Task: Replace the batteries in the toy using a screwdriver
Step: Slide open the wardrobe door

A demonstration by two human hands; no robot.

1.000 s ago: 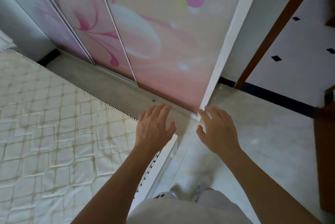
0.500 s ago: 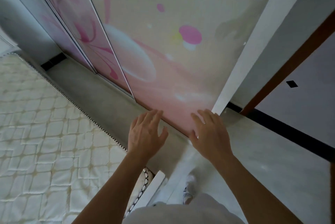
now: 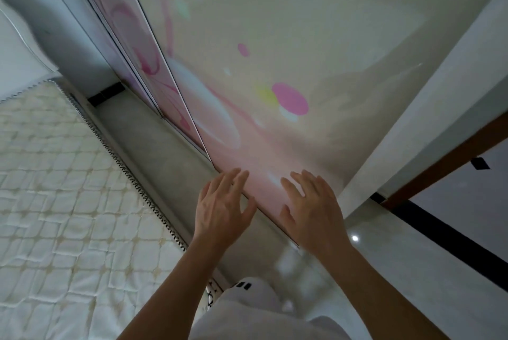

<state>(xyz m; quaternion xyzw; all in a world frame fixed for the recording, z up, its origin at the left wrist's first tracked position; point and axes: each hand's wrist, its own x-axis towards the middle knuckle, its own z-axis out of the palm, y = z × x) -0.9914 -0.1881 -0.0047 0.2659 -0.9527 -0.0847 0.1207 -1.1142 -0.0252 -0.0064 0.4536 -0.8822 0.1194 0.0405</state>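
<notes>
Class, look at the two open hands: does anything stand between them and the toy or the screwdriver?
Neither is in view. Both the left hand and right hand reach empty toward the closed pink sliding door; the mattress lies left.

We have both forearms reaching up from bottom of frame. Left hand (image 3: 222, 209) and right hand (image 3: 313, 210) sit lower centre, palms away, fingers spread, holding nothing.

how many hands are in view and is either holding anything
2. The left hand is spread open near the pink sliding door; the right hand is beside it, also open. Neither holds anything.
</notes>
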